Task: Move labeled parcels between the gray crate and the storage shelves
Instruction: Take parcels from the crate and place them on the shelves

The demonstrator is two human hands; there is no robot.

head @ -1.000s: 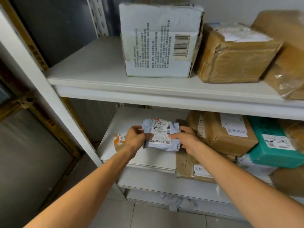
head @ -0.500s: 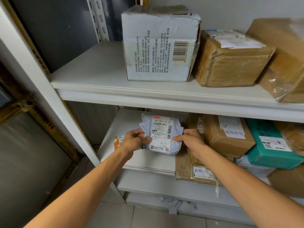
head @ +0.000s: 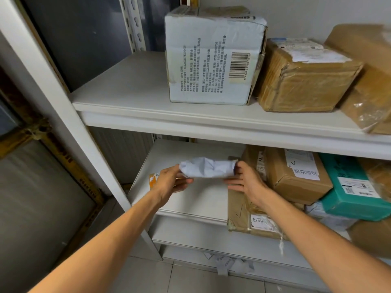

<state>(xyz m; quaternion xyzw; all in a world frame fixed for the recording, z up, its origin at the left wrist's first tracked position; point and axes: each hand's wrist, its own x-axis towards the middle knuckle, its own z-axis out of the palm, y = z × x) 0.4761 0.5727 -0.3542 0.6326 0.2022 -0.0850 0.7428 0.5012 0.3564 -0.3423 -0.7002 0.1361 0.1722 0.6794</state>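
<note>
A person is standing in front of the white storage shelves and reaching both bare arms into the gap between two boards. The left hand (head: 169, 182) is pinching the left end of a soft white parcel (head: 208, 168), with the thumb on top and the fingers curled under it. The right hand (head: 245, 182) is gripping the right end the same way, thumb above and fingers reaching under. The parcel is a crinkly bag, and it is hanging between the two hands just above the lower shelf (head: 190, 199), near the left side, with its wrinkled plain side showing. I cannot tell if it is touching the board. Just behind the left hand, a small orange and white packet (head: 152, 178) is lying on the same shelf. To the right of the right hand, a brown box with a white label (head: 296, 176) is sitting on top of a flat brown parcel (head: 239, 212), and a teal box (head: 349, 197) is leaning beside them. On the upper shelf (head: 137, 92), a white box with a barcode (head: 211, 60) is standing next to a brown taped box (head: 304, 81), the two just about touching. Down on the tiled floor under the shelves, some paper scraps (head: 224, 263) are lying about.
</note>
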